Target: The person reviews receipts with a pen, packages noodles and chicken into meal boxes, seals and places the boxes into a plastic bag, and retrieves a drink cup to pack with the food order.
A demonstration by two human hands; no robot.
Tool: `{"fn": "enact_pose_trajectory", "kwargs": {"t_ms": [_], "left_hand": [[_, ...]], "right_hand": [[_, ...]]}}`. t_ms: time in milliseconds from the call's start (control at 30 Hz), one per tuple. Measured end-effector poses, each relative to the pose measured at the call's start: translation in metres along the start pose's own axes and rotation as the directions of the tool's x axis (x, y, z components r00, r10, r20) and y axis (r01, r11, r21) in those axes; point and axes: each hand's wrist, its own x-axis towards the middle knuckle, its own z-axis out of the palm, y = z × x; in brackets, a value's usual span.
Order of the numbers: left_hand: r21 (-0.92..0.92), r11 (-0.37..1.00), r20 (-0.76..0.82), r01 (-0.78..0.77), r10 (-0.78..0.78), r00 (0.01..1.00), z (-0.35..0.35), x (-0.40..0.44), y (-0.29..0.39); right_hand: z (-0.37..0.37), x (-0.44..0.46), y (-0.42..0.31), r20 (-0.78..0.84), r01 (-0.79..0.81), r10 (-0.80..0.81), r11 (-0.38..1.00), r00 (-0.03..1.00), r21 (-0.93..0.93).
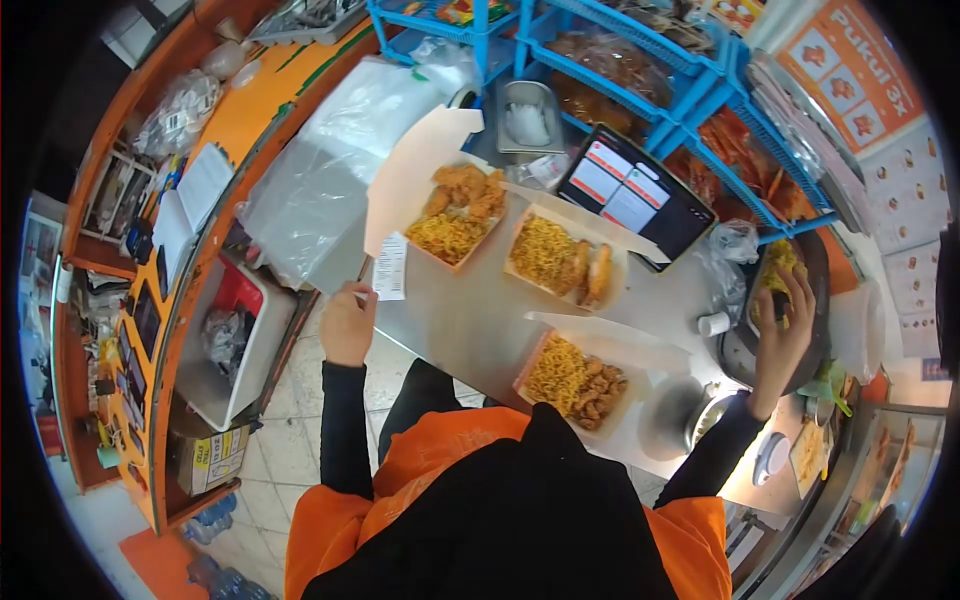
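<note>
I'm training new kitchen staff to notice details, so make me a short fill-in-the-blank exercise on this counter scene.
1. The hand at the printed slip is the person's ____ one.
2. On the metal counter are ____ open food boxes.
3. The plastic racks behind the tablet are coloured ____.
4. The orange poster reads "Pukul ____".

Missing words: left; three; blue; 3x.
</note>
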Motion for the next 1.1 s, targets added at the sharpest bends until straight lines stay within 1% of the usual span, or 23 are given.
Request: {"fn": "enact_pose_trajectory", "kwargs": {"t_ms": [67,133,167,233,267,333,400,433,500,533,567,600,633,667,733,800,833,867,900,933,1000,1067,1100], "left_hand": [[-0.182,0.983,-0.231,0.03,-0.072,0.97,0.006,0.024,-0.027],[-0.159,0.987,-0.237,0.027,-0.065,0.969,0.006,0.039,-0.025],[-0.146,0.989,-0.245,0.021,-0.057,0.968,0.007,0.048,-0.025],[-0.198,0.98,-0.163,-0.016,-0.017,0.986,0.022,0.065,-0.051],[-0.261,0.965,-0.089,-0.039,0.016,0.996,0.027,0.073,-0.063],[-0.293,0.956,-0.012,-0.029,0.026,1.0,0.012,0.081,-0.073],[-0.507,0.861,0.08,0.036,0.005,0.997,0.004,0.085,-0.093],[-0.495,0.869,0.095,-0.019,0.075,0.993,-0.014,0.083,-0.097],[-0.528,0.849,0.194,-0.016,0.139,0.971,-0.048,0.07,-0.1],[-0.561,0.828,0.282,-0.007,0.199,0.939,-0.056,0.066,-0.105],[-0.559,0.829,0.296,-0.001,0.202,0.934,-0.058,0.068,-0.113],[-0.527,0.826,0.286,-0.201,0.395,0.873,-0.059,0.07,-0.121],[-0.493,0.776,0.28,-0.394,0.57,0.772,-0.06,0.073,-0.127],[-0.497,0.775,0.289,-0.39,0.572,0.768,-0.056,0.08,-0.124],[-0.594,0.737,0.074,-0.321,0.447,0.891,-0.036,0.101,-0.1],[-0.468,0.7,0.007,-0.54,0.614,0.789,-0.007,0.118,-0.079],[-0.476,0.697,0.018,-0.537,0.618,0.786,-0.001,0.12,-0.072],[-0.344,0.76,0.161,-0.551,0.626,0.763,0.003,0.122,-0.066],[-0.202,0.796,0.299,-0.571,0.605,0.738,0.006,0.125,-0.062],[-0.205,0.797,0.306,-0.569,0.604,0.736,0.006,0.13,-0.063],[-0.18,0.722,0.309,-0.668,0.686,0.658,0.0,0.139,-0.072],[-0.209,0.705,0.322,-0.678,0.704,0.633,-0.003,0.145,-0.081],[-0.235,0.687,0.314,-0.688,0.724,0.615,-0.004,0.148,-0.083]], "right_hand": [[0.003,-0.023,-0.046,0.102,-0.211,0.187,0.908,0.977,0.361],[0.014,-0.058,-0.107,0.24,-0.221,0.104,0.817,0.965,0.532],[0.031,-0.081,-0.13,0.356,-0.303,0.087,0.733,0.93,0.61],[0.069,-0.098,-0.203,0.635,-0.423,-0.049,0.705,0.771,0.569],[0.104,-0.11,-0.22,0.677,-0.392,-0.179,0.699,0.714,0.598],[0.173,-0.143,-0.248,0.798,-0.544,-0.183,0.643,0.574,0.539],[0.235,-0.179,-0.276,0.833,-0.723,-0.095,0.45,0.545,0.524],[0.25,-0.181,-0.291,0.836,-0.726,-0.087,0.452,0.542,0.518],[0.276,-0.184,-0.315,0.985,-0.947,-0.084,0.273,0.15,0.167],[0.285,-0.193,-0.323,0.987,-0.952,-0.072,0.263,0.142,0.156],[0.292,-0.204,-0.33,0.969,-0.966,-0.158,0.144,0.19,0.213],[0.294,-0.214,-0.335,0.94,-0.966,-0.236,0.021,0.246,0.258],[0.287,-0.22,-0.335,0.942,-0.948,-0.165,0.084,0.291,0.308],[0.275,-0.223,-0.335,0.945,-0.95,-0.156,0.081,0.287,0.302],[0.248,-0.222,-0.327,0.738,-0.723,0.122,0.357,0.664,0.592],[0.249,-0.225,-0.303,0.492,-0.445,0.115,0.634,0.863,0.632],[0.254,-0.226,-0.292,0.492,-0.479,0.165,0.616,0.855,0.625],[0.26,-0.227,-0.28,0.49,-0.509,0.213,0.598,0.846,0.619],[0.265,-0.229,-0.27,0.543,-0.609,0.287,0.48,0.79,0.632],[0.269,-0.222,-0.274,0.546,-0.614,0.292,0.481,0.785,0.626],[0.278,-0.203,-0.288,0.634,-0.724,0.379,0.173,0.674,0.668],[0.29,-0.2,-0.285,0.701,-0.782,0.359,0.173,0.616,0.598],[0.298,-0.204,-0.283,0.667,-0.738,0.316,0.25,0.674,0.627]]}}
